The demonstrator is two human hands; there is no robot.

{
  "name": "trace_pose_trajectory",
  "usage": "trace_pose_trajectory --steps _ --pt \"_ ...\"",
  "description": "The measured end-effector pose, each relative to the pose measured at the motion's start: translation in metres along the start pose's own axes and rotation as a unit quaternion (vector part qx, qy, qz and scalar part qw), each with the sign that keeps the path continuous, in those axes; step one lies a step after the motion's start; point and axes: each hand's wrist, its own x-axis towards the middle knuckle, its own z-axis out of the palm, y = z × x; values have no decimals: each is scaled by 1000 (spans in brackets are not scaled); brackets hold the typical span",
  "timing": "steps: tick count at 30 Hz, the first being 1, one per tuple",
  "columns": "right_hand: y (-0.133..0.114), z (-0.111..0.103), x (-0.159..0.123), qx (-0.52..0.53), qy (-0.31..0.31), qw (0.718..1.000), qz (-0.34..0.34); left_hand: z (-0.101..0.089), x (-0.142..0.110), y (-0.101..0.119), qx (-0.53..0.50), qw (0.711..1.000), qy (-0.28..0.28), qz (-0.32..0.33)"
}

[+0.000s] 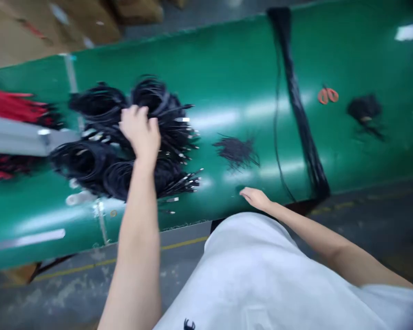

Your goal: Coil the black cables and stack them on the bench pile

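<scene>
My left hand (140, 130) reaches out over a heap of coiled black cables (99, 151) with metal ends on the green table (227, 82). Its fingers curl down onto the top of the heap, but blur hides whether they grip a coil. My right hand (256, 198) lies at the table's near edge, fingers stretched toward a small tuft of short black ties (237, 151). It holds nothing that I can see. A long straight bundle of black wires (298, 105) lies across the table to the right of that hand.
Red cables (10, 107) and a grey metal bar (20, 137) sit at the far left. Orange scissors (327, 95) and another small black bundle (365, 110) lie at the right. Cardboard boxes (55, 23) stand behind the table. Concrete floor with a yellow line runs below.
</scene>
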Motion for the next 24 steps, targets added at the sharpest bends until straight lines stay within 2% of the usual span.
trace_pose_trajectory --steps 2,3,4,6,7,8,9,11,12,13,14,15,17,19,20,22,24 --pt "46 26 -55 15 4 990 140 -4 -8 8 -102 994 40 22" --pt "66 32 -76 19 11 978 207 -3 -19 20 -142 988 57 30" --pt "84 35 -92 21 17 963 267 0 -34 36 -176 981 71 34" --pt "113 34 -109 26 20 936 349 14 -81 80 -241 969 39 23" --pt "125 32 -110 29 18 928 371 26 -111 105 -276 961 -14 11" --pt "134 29 -109 32 13 924 381 40 -143 130 -308 943 -128 14" --pt "141 27 -105 36 9 923 382 56 -175 152 -332 908 -255 28" --pt "149 22 -97 46 4 930 365 92 -239 187 -331 848 -409 67" --pt "151 20 -95 52 5 936 348 110 -267 199 -316 792 -518 71" --pt "150 18 -94 61 7 944 325 126 -292 208 -288 759 -581 49" --pt "148 16 -95 73 8 953 293 141 -314 215 -263 743 -615 24" --pt "144 13 -98 88 7 963 253 154 -333 222 -240 738 -630 0" --pt "129 7 -110 131 -8 980 150 176 -361 236 -217 767 -604 -32" --pt "114 -9 -130 184 -26 982 34 191 -379 252 -238 781 -576 -33" --pt "110 -23 -141 211 -28 977 -19 197 -386 260 -258 778 -572 -31" --pt "115 -69 -162 257 -7 962 -97 204 -397 272 -295 760 -578 -32" --pt "141 -136 -176 284 94 945 -131 206 -407 273 -297 758 -578 -55"
